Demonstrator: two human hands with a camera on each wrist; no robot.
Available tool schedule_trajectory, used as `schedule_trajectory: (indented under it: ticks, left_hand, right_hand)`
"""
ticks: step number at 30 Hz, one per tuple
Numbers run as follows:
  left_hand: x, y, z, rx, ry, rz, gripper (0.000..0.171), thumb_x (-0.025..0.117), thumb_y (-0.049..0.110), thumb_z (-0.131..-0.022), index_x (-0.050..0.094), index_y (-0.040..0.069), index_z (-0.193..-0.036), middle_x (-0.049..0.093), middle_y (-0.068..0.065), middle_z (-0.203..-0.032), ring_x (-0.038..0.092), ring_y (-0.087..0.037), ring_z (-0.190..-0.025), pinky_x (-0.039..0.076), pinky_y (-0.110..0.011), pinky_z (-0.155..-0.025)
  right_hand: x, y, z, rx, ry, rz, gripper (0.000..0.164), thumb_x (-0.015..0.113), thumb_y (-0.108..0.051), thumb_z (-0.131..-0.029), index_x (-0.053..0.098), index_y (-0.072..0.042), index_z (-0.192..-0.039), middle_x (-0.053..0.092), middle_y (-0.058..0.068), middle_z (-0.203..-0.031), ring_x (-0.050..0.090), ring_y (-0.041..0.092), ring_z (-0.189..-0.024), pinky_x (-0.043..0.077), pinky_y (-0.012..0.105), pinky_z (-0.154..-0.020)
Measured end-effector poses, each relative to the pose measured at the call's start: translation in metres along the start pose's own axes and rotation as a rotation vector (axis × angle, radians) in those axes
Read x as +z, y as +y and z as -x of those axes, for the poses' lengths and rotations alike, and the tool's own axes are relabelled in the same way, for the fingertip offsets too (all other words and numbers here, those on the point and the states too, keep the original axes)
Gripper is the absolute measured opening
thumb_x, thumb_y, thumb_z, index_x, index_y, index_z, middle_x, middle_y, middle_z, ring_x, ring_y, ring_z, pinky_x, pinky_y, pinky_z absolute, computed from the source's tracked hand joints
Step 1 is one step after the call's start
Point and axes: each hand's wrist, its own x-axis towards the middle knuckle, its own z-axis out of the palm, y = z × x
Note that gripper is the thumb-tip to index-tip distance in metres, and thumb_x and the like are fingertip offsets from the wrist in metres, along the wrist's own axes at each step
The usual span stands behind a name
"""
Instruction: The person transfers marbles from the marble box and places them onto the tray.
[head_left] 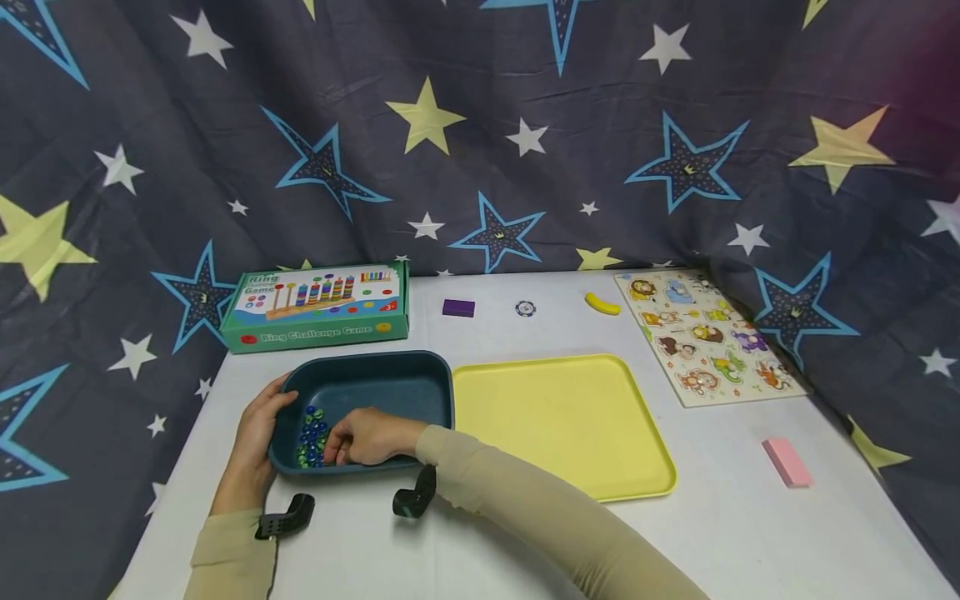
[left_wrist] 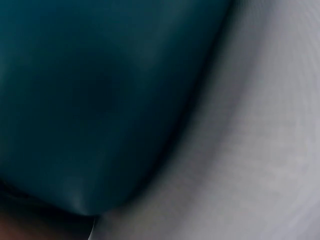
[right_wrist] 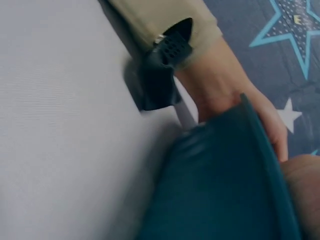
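A dark teal plastic bin [head_left: 375,375] sits at the left front of the table. Blue and green glass marbles [head_left: 312,435] are gathered at its left end. My left hand [head_left: 257,433] grips the bin's left end, thumb over the rim. Inside the bin, my right hand [head_left: 375,437] reaches down beside the marbles with fingers curled; whether a marble is between its fingertips is hidden. The bin's outer wall [left_wrist: 100,100] fills much of the left wrist view. In the right wrist view the bin's side [right_wrist: 215,185] stands before the left hand [right_wrist: 225,90].
A yellow tray [head_left: 555,425] adjoins the bin on the right. Behind stand a ring game box [head_left: 318,308], a purple block [head_left: 458,308], a poker chip [head_left: 526,309] and a yellow banana-shaped piece [head_left: 602,304]. Farther right lie an animal puzzle board [head_left: 705,333] and a pink block [head_left: 787,462].
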Motion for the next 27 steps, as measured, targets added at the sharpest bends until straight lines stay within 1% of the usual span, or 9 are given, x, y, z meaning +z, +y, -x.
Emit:
schedule_trajectory:
  ticks: [4, 6, 8, 11, 15, 19, 21, 24, 27]
  left_hand:
    - [-0.001, 0.000, -0.001, 0.000, -0.004, 0.008, 0.046, 0.046, 0.022, -0.094, 0.035, 0.013, -0.138, 0.036, 0.001, -0.135, 0.031, -0.013, -0.121, 0.036, -0.017, -0.086]
    - [-0.001, 0.000, -0.001, -0.005, -0.001, 0.014, 0.046, 0.047, 0.021, -0.094, 0.035, 0.013, -0.138, 0.038, 0.001, -0.134, 0.032, -0.013, -0.120, 0.036, -0.017, -0.085]
    - [-0.002, 0.000, -0.002, -0.007, 0.004, 0.014, 0.046, 0.047, 0.022, -0.094, 0.036, 0.013, -0.138, 0.038, 0.001, -0.133, 0.032, -0.013, -0.120, 0.036, -0.017, -0.085]
    - [-0.002, -0.001, -0.002, -0.012, 0.000, 0.020, 0.046, 0.047, 0.022, -0.094, 0.036, 0.013, -0.138, 0.038, 0.002, -0.133, 0.032, -0.012, -0.120, 0.036, -0.017, -0.085]
    - [-0.002, 0.000, -0.002, -0.015, -0.005, 0.031, 0.045, 0.048, 0.021, -0.093, 0.038, 0.014, -0.136, 0.044, 0.004, -0.127, 0.040, -0.010, -0.113, 0.039, -0.017, -0.083]
    - [-0.001, 0.002, 0.000, -0.016, 0.002, 0.040, 0.042, 0.049, 0.019, -0.093, 0.042, 0.014, -0.134, 0.050, 0.009, -0.116, 0.048, -0.006, -0.102, 0.043, -0.018, -0.079]
    - [0.000, 0.003, 0.001, -0.017, 0.005, 0.044, 0.040, 0.049, 0.017, -0.093, 0.042, 0.014, -0.133, 0.052, 0.010, -0.114, 0.049, -0.006, -0.100, 0.044, -0.019, -0.078]
    - [0.001, 0.004, 0.002, -0.017, 0.010, 0.038, 0.040, 0.047, 0.016, -0.093, 0.042, 0.013, -0.133, 0.051, 0.010, -0.114, 0.048, -0.005, -0.100, 0.043, -0.018, -0.078]
    - [0.001, 0.004, 0.002, -0.016, 0.014, 0.024, 0.042, 0.047, 0.017, -0.094, 0.040, 0.012, -0.135, 0.049, 0.008, -0.118, 0.046, -0.004, -0.101, 0.042, -0.017, -0.079]
  right_hand:
    - [-0.005, 0.003, 0.001, -0.014, -0.062, -0.037, 0.027, 0.051, 0.009, -0.082, 0.068, -0.010, -0.088, 0.063, -0.008, -0.076, 0.057, 0.001, -0.069, 0.044, 0.014, -0.065]
    - [-0.007, 0.005, 0.002, -0.022, -0.076, -0.042, 0.027, 0.051, 0.010, -0.082, 0.069, -0.009, -0.088, 0.063, -0.007, -0.077, 0.056, 0.002, -0.069, 0.044, 0.014, -0.066]
    - [-0.008, 0.006, 0.003, -0.033, -0.071, -0.021, 0.024, 0.054, 0.008, -0.082, 0.069, -0.009, -0.088, 0.064, -0.007, -0.076, 0.056, 0.000, -0.069, 0.043, 0.013, -0.066]
    - [-0.010, 0.007, 0.007, -0.052, -0.049, 0.028, 0.018, 0.057, 0.000, -0.085, 0.069, -0.012, -0.091, 0.063, -0.010, -0.078, 0.054, -0.002, -0.069, 0.042, 0.012, -0.067]
    - [-0.014, 0.009, 0.016, -0.098, 0.026, 0.117, 0.013, 0.055, -0.013, -0.090, 0.067, -0.016, -0.095, 0.061, -0.013, -0.082, 0.052, -0.002, -0.071, 0.041, 0.013, -0.067]
    - [-0.022, 0.014, 0.031, -0.156, 0.125, 0.155, 0.013, 0.054, -0.028, -0.090, 0.066, -0.021, -0.091, 0.060, -0.015, -0.081, 0.050, 0.000, -0.069, 0.041, 0.015, -0.064]
    - [-0.027, 0.019, 0.038, -0.191, 0.169, 0.132, 0.013, 0.056, -0.032, -0.089, 0.065, -0.023, -0.088, 0.061, -0.012, -0.080, 0.049, 0.000, -0.067, 0.042, 0.015, -0.062]
    - [-0.033, 0.027, 0.049, -0.240, 0.243, 0.074, 0.012, 0.058, -0.034, -0.087, 0.064, -0.024, -0.088, 0.063, -0.011, -0.079, 0.051, 0.000, -0.066, 0.044, 0.016, -0.061]
    - [-0.041, 0.035, 0.060, -0.276, 0.321, 0.009, 0.014, 0.059, -0.032, -0.086, 0.064, -0.021, -0.092, 0.064, -0.010, -0.080, 0.053, 0.001, -0.068, 0.045, 0.017, -0.062]
